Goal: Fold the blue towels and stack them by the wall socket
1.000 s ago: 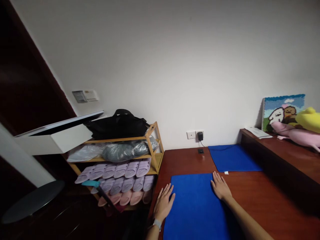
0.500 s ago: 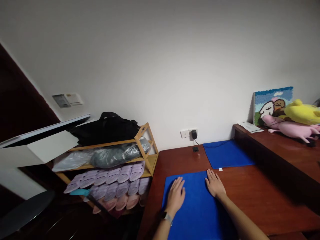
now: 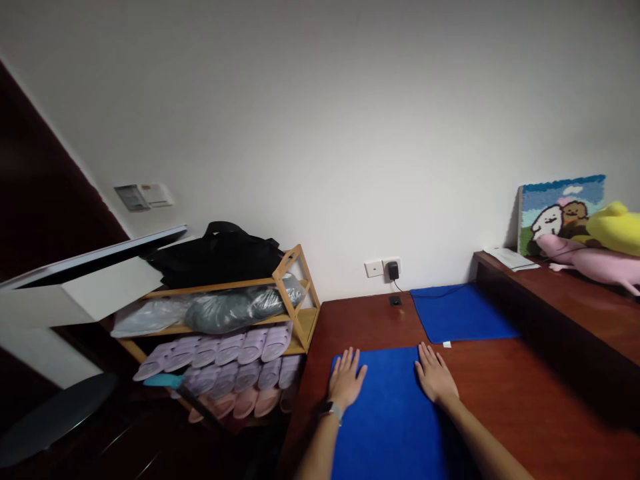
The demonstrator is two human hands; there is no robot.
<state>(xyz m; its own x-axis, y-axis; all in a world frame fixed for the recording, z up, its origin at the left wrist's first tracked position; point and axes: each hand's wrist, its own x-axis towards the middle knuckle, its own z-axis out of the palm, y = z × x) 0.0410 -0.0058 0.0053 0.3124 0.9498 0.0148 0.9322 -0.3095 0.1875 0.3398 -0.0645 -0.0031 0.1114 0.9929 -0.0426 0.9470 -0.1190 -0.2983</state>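
A blue cloth lies spread flat on the reddish-brown wooden desk. My left hand rests flat near its far left corner, fingers stretched out, a watch on the wrist. On the cloth's far right corner lies my right hand, palm down with fingers extended, partly over the bare wood. Neither hand grips anything. Farther back, a second blue cloth lies flat on the desk, a small white tag at its near edge.
Left of the desk stands a wooden rack with several slippers and a black bag. A plugged-in charger sits in the wall socket. On the raised ledge at right are a pink plush toy and a dog picture.
My left hand has slid outward and away to the cloth's far left corner, its fingers spreading more. The right hand stays at the right corner. The view has shifted slightly left.
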